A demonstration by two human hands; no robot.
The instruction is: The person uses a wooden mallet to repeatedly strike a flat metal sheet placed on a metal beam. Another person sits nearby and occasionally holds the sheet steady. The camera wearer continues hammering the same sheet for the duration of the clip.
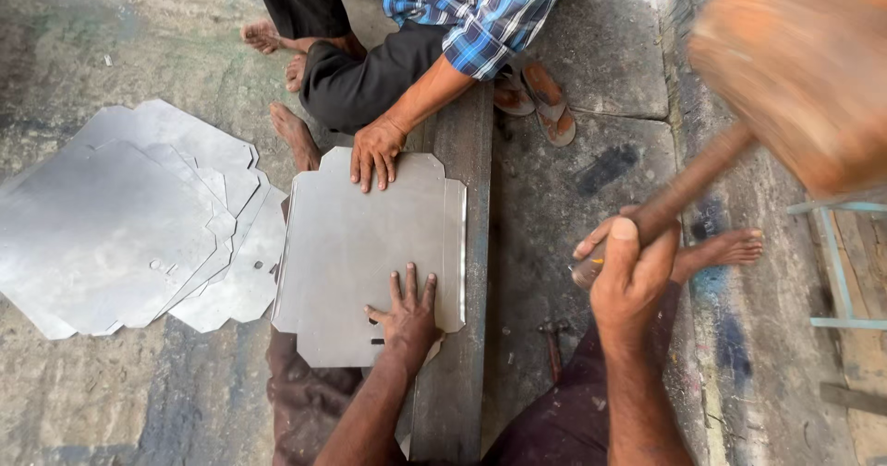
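My left hand (407, 314) lies flat, fingers spread, on the near part of a cut metal sheet (360, 244). The sheet rests across a dark steel beam (457, 152), and its right edge is bent along the beam. My right hand (631, 267) grips the wooden handle of a large wooden mallet (795, 73), raised and blurred at the upper right. A co-worker's hand (375, 152) presses down on the far edge of the same sheet.
A stack of several similar cut metal sheets (120, 217) lies on the concrete floor at left. The co-worker in a blue plaid shirt (480, 9) sits opposite, bare feet near the sheet. Sandals (540, 101) lie beside the beam. A light-blue metal frame (836, 263) stands at right.
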